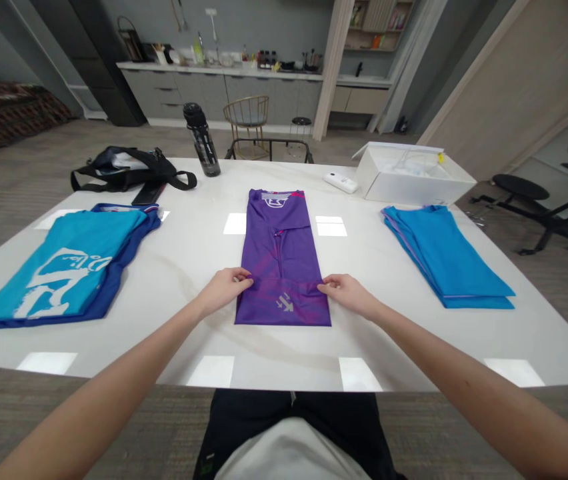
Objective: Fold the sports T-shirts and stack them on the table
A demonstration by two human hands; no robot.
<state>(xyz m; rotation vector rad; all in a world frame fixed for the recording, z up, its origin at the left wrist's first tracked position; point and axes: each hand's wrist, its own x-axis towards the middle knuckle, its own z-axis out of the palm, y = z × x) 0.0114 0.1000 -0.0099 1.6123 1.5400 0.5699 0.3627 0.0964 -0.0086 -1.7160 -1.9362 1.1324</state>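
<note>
A purple jersey [284, 253] lies in a long narrow fold on the white table [189, 267], its collar at the far end. The near end is turned up into a flap with a small grey arrow print on it. My left hand [228, 287] pinches the flap's left corner between thumb and fingers. On the opposite edge, my right hand [347, 293] pinches the right corner. Both hands rest close to the tabletop. To the left lies a turquoise shirt [71, 267] over a dark blue one [127, 260]. Folded blue cloth [449, 257] lies to the right.
A black bag [129, 167], a dark phone-like slab [149, 193] and a black water bottle [203, 141] occupy the far left of the table. At the far right are a white remote-like device [341, 182] and an open white box [404, 180]. Chairs stand beyond.
</note>
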